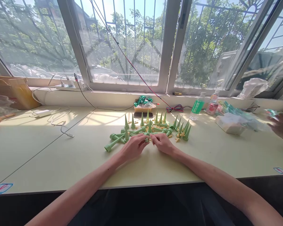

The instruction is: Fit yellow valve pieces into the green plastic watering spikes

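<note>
My left hand (135, 145) is closed around a green plastic watering spike (146, 140), of which only the end shows past the fingers. Close beside it, my right hand (162, 143) is pinched; what sits between its fingertips is too small to make out. Both hands rest low over the table, almost touching. Just beyond them stand several green cone-shaped spikes (187, 133), points up. More green spikes with long stems and wide collars (108, 147) lie flat to the left. Small yellow valve pieces (178, 139) are scattered among them.
Behind the spikes lie a dark phone (143, 115) and a small box with green cord (142, 109). A plastic bottle (197, 106), a can (212, 108) and a white tissue pack (230, 124) stand right. Another person's hand (279, 124) is at far right. A cable (63, 128) lies left.
</note>
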`<act>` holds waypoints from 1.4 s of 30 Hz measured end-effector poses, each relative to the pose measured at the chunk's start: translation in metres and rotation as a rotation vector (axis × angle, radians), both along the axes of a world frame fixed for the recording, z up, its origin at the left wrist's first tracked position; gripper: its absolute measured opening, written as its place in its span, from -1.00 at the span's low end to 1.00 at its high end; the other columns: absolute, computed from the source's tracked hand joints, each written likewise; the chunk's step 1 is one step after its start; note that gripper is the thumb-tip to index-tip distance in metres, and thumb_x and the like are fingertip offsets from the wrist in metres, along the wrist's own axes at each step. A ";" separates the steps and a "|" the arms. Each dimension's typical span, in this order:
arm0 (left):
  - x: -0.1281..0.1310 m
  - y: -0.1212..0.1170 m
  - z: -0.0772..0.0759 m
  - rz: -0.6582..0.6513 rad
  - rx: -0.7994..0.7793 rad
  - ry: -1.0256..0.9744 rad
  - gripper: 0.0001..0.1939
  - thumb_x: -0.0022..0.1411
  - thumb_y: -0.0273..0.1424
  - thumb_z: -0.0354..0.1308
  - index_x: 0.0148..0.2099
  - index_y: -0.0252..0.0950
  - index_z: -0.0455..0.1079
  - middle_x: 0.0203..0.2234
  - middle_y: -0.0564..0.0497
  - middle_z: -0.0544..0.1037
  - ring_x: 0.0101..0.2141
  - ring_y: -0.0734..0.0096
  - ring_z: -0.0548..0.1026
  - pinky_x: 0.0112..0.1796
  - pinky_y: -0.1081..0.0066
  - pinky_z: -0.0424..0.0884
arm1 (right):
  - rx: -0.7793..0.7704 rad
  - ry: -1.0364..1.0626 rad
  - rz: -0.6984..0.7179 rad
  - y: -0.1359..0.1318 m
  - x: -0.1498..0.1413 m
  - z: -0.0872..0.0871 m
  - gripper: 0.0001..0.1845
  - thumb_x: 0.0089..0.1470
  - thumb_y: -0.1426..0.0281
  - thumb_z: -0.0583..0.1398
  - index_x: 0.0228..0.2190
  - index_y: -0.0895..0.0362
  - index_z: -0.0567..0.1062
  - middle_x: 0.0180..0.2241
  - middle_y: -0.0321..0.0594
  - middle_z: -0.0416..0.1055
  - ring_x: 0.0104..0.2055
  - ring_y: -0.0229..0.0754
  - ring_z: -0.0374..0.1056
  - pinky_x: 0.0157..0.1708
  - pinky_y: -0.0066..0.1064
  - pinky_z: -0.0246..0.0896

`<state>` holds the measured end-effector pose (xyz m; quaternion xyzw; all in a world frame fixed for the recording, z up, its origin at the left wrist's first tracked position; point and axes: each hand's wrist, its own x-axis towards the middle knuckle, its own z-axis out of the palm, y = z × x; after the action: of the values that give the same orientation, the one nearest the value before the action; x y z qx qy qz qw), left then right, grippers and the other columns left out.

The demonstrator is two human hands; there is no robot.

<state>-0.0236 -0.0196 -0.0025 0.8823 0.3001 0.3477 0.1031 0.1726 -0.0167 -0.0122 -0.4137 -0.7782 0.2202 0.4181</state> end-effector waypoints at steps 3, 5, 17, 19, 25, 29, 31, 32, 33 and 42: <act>0.002 0.001 0.002 0.032 -0.126 -0.083 -0.81 0.28 -0.43 0.11 -0.05 -0.28 0.38 -0.41 0.03 0.45 -0.49 0.50 0.40 -0.46 0.50 0.33 | 0.013 0.037 -0.055 0.001 0.002 0.002 -0.43 0.30 0.14 0.01 -0.68 0.15 0.33 -0.68 -0.32 0.24 -0.58 -0.30 0.15 -0.48 -0.45 0.01; 0.003 0.001 0.005 0.046 -0.235 -0.157 -0.77 0.24 -0.41 0.13 -0.04 -0.29 0.32 -0.36 0.03 0.47 -0.50 0.51 0.43 -0.51 0.53 0.34 | 0.020 0.076 -0.096 0.002 0.003 0.003 -0.43 0.29 0.10 0.02 -0.65 0.15 0.32 -0.65 -0.30 0.27 -0.57 -0.30 0.15 -0.49 -0.44 0.00; 0.004 -0.002 0.019 -0.104 -0.864 -0.335 -0.51 0.30 0.01 0.03 -0.37 -0.35 0.30 -0.68 0.09 0.35 -0.70 0.57 0.34 -0.70 0.59 0.26 | -0.022 0.219 0.001 0.003 0.005 -0.002 -0.48 0.26 0.01 0.03 -0.56 0.12 0.29 -0.64 -0.36 0.15 -0.63 -0.33 0.08 -0.62 -0.47 -0.04; 0.002 -0.002 0.018 -0.099 -0.818 -0.320 -0.53 0.28 0.00 0.08 -0.38 -0.35 0.31 -0.69 0.09 0.36 -0.69 0.56 0.35 -0.68 0.58 0.27 | -0.035 0.217 0.024 0.002 0.005 -0.001 -0.49 0.26 0.02 0.03 -0.55 0.12 0.29 -0.65 -0.37 0.13 -0.63 -0.33 0.07 -0.62 -0.47 -0.04; -0.001 -0.001 0.011 -0.013 -0.609 -0.247 -0.58 0.31 -0.08 0.08 -0.42 -0.34 0.32 -0.72 0.12 0.32 -0.71 0.59 0.28 -0.68 0.58 0.21 | -0.075 0.256 0.045 -0.001 0.003 -0.002 -0.48 0.25 0.00 0.04 -0.56 0.10 0.26 -0.69 -0.41 0.08 -0.66 -0.34 0.04 -0.64 -0.47 -0.04; -0.001 -0.001 0.010 -0.012 -0.399 -0.242 -0.64 0.30 -0.18 0.12 -0.43 -0.35 0.37 -0.66 0.10 0.33 -0.66 0.59 0.28 -0.63 0.57 0.27 | -0.121 0.276 0.075 -0.002 0.001 -0.001 -0.44 0.25 -0.02 0.03 -0.60 0.11 0.29 -0.69 -0.39 0.10 -0.67 -0.34 0.06 -0.66 -0.47 -0.04; 0.000 0.000 0.010 -0.019 -0.316 -0.229 -0.71 0.28 -0.22 0.13 -0.36 -0.35 0.42 -0.56 0.06 0.40 -0.62 0.58 0.32 -0.59 0.56 0.33 | -0.145 0.286 0.089 -0.003 0.001 0.000 -0.42 0.25 -0.02 0.02 -0.63 0.12 0.27 -0.71 -0.39 0.11 -0.69 -0.35 0.05 -0.67 -0.46 -0.05; 0.000 0.000 0.010 -0.018 -0.287 -0.219 -0.73 0.28 -0.24 0.14 -0.34 -0.35 0.44 -0.51 0.04 0.42 -0.60 0.58 0.33 -0.57 0.56 0.35 | -0.154 0.294 0.093 -0.003 0.001 0.000 -0.41 0.25 -0.02 0.02 -0.64 0.11 0.26 -0.72 -0.39 0.11 -0.70 -0.35 0.05 -0.68 -0.46 -0.06; 0.000 0.000 0.010 -0.012 -0.268 -0.211 -0.75 0.27 -0.25 0.14 -0.33 -0.34 0.44 -0.48 0.03 0.43 -0.58 0.58 0.34 -0.56 0.56 0.36 | -0.161 0.305 0.097 -0.003 0.001 0.000 -0.41 0.25 -0.02 0.02 -0.64 0.11 0.26 -0.73 -0.39 0.10 -0.71 -0.36 0.04 -0.68 -0.46 -0.06; 0.007 -0.002 0.012 0.036 -0.397 -0.326 -0.68 0.30 -0.12 0.11 -0.27 -0.31 0.31 -0.46 0.06 0.39 -0.64 0.63 0.30 -0.64 0.57 0.29 | -0.088 0.359 -0.035 0.000 0.000 -0.001 -0.41 0.20 -0.11 0.02 -0.56 0.11 0.30 -0.71 -0.39 0.09 -0.69 -0.34 0.06 -0.70 -0.47 -0.02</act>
<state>-0.0168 -0.0212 0.0094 0.7715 0.3577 0.4215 0.3150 0.1724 -0.0165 -0.0131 -0.3989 -0.6735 0.3170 0.5356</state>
